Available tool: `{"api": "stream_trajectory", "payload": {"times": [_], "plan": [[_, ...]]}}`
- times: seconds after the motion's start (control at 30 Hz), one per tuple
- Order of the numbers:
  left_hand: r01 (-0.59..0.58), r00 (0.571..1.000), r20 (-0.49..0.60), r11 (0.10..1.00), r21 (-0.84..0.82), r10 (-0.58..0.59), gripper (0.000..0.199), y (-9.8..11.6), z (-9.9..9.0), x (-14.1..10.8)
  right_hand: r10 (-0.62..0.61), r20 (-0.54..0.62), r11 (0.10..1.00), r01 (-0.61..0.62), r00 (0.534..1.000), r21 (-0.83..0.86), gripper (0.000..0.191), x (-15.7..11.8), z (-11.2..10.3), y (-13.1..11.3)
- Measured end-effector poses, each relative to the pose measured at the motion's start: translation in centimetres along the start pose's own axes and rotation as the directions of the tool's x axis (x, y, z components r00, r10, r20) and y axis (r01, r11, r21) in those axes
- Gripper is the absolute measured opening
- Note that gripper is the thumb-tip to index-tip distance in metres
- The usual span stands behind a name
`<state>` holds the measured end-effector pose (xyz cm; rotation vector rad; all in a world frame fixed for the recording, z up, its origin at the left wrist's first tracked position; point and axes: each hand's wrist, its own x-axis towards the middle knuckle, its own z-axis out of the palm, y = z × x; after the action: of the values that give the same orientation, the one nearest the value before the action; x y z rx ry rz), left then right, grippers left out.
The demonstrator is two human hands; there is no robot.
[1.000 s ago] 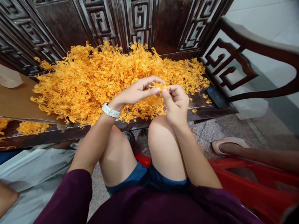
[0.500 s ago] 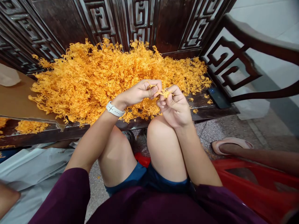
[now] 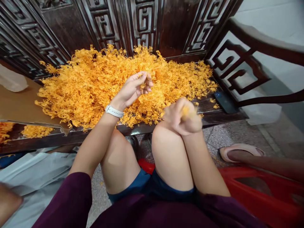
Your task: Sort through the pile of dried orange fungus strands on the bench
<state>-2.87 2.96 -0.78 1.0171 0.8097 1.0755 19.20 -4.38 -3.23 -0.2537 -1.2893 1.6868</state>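
A large heap of tangled orange-yellow pieces (image 3: 95,85) lies on a dark wooden bench (image 3: 95,136). Over its middle is my left hand (image 3: 134,88), with a white watch (image 3: 114,111) at the wrist; thumb and forefinger pinch a thin orange strand. My right hand (image 3: 184,117), blurred by motion, is curled above my knee at the bench's front edge. A small orange piece (image 3: 185,110) shows in its fingers. The two hands are apart.
A phone (image 3: 225,102) lies at the bench's right end, by the carved armrest (image 3: 239,66). Cardboard (image 3: 30,104) covers the left part. Another person's foot in a pink slipper (image 3: 239,150) and a red stool (image 3: 261,190) are at the right; a person's knee is at lower left.
My hands have parted: the left has moved up and left with a strand, the right down and right with an orange piece. The view has shifted slightly.
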Motion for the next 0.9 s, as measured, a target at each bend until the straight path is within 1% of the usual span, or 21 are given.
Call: {"api": "stream_trajectory", "payload": {"times": [0.03,0.07,0.1,0.17,0.2,0.23,0.27,0.33,0.37,0.47,0.57,0.63,0.7,0.77,0.83,0.9], "plan": [[-0.002,1.0,0.004,1.0,-0.015,0.002,0.015,0.0,-0.1,0.1,-0.039,-0.208,0.998,0.046,0.977,0.032,0.029,0.3,-0.2,0.0],[-0.002,1.0,0.009,1.0,-0.03,0.003,0.016,-0.1,-0.1,0.1,-0.04,-0.365,0.996,0.064,0.93,0.054,0.033,0.7,-0.3,0.0],[-0.001,1.0,0.014,0.999,-0.045,0.001,0.016,-0.1,-0.1,0.1,-0.011,-0.458,0.996,0.05,0.889,0.073,0.035,0.9,-0.4,0.0],[0.011,1.0,0.029,0.997,-0.07,-0.009,0.018,0.0,0.0,0.0,0.072,-0.521,0.992,-0.01,0.85,0.122,0.033,1.2,-0.3,0.1],[0.018,0.999,0.043,0.997,-0.079,-0.015,0.018,0.0,0.1,-0.1,0.095,-0.536,0.991,-0.028,0.839,0.132,0.03,1.3,0.0,0.2],[0.024,0.998,0.064,0.996,-0.083,-0.019,0.019,0.0,0.2,-0.2,0.09,-0.553,0.993,-0.034,0.828,0.111,0.026,1.3,0.3,0.3],[0.028,0.996,0.091,0.996,-0.084,-0.02,0.019,-0.1,0.4,-0.3,0.056,-0.575,0.998,-0.03,0.817,0.054,0.023,1.3,0.8,0.5],[0.025,0.989,0.148,0.997,-0.079,-0.013,0.019,-0.2,0.9,-0.5,-0.056,-0.601,0.988,-0.041,0.797,-0.147,0.021,1.4,1.6,0.9],[0.021,0.984,0.176,0.997,-0.069,-0.008,0.019,-0.4,1.2,-0.6,-0.108,-0.597,0.964,-0.063,0.795,-0.258,0.022,1.5,1.9,1.1],[0.011,0.97,0.241,1.0,0.011,-0.013,0.023,-0.9,2.2,-0.9,-0.207,-0.557,0.866,-0.114,0.804,-0.487,0.022,1.7,2.3,1.8],[-0.011,0.965,0.261,0.995,0.097,-0.015,0.027,-1.2,3.2,-1.0,-0.282,-0.499,0.775,-0.112,0.82,-0.622,0.02,1.7,2.1,2.1],[-0.044,0.967,0.253,0.992,0.116,0.013,0.028,-1.2,3.7,-1.1,-0.296,-0.465,0.731,-0.115,0.835,-0.673,0.019,1.6,2.0,2.1],[-0.102,0.969,0.238,0.987,0.128,0.069,0.03,-1.2,4.0,-1.1,-0.314,-0.468,0.739,-0.097,0.826,-0.667,0.019,1.5,2.0,2.0],[-0.187,0.964,0.223,0.967,0.173,0.146,0.036,-1.1,4.1,-1.2,-0.308,-0.502,0.806,-0.059,0.808,-0.589,0.022,1.5,2.1,1.9],[-0.266,0.954,0.208,0.931,0.248,0.217,0.044,-1.2,4.2,-1.2,-0.229,-0.536,0.898,-0.036,0.813,-0.438,0.027,1.5,2.1,1.6],[-0.296,0.948,0.204,0.911,0.287,0.243,0.05,-1.5,4.5,-1.4,-0.112,-0.533,0.966,-0.033,0.839,-0.255,0.032,1.4,2.1,1.2]]}}
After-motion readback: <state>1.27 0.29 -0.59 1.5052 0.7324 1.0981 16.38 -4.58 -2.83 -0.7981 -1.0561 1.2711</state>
